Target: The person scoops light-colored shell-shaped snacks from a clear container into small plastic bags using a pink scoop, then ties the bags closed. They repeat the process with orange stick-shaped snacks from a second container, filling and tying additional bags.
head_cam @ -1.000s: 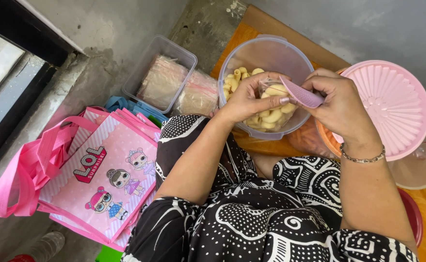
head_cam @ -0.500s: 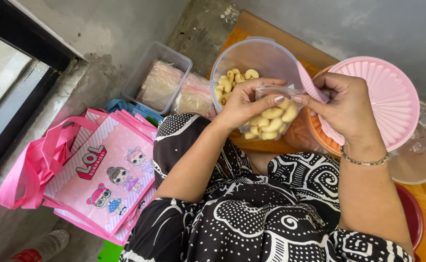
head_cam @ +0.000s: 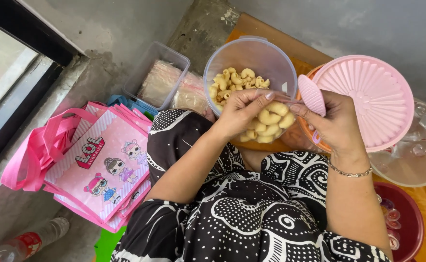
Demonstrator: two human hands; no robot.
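Hands meet over the lap, just below the round clear plastic tub (head_cam: 251,58) of pale curled crackers (head_cam: 234,80). Left hand (head_cam: 242,114) pinches the mouth of a small clear plastic bag (head_cam: 271,126), fingers narrow and closed on its edge. The bag already holds a good clump of the same pale curled crackers and hangs between the two hands, touching the tub's near rim. Right hand (head_cam: 336,123) grips a pink ribbed plastic scoop (head_cam: 312,94), curled tight round its handle, scoop head up beside the bag's opening.

Judged progress: bag looks partly to mostly filled, not sealed; tub is still roughly half full at the bottom, so plenty is left to portion.

Round pink ribbed lid (head_cam: 368,99) lies on an orange bowl (head_cam: 319,143) at the right edge of the orange-brown board (head_cam: 271,34). Clear glass-like lid (head_cam: 411,155) lies beyond it, and a dark red bowl (head_cam: 407,223) sits lower right. Rectangular clear box (head_cam: 159,73) with wrapped packets sits on the concrete floor to the left, near the pink printed gift bags (head_cam: 96,165).
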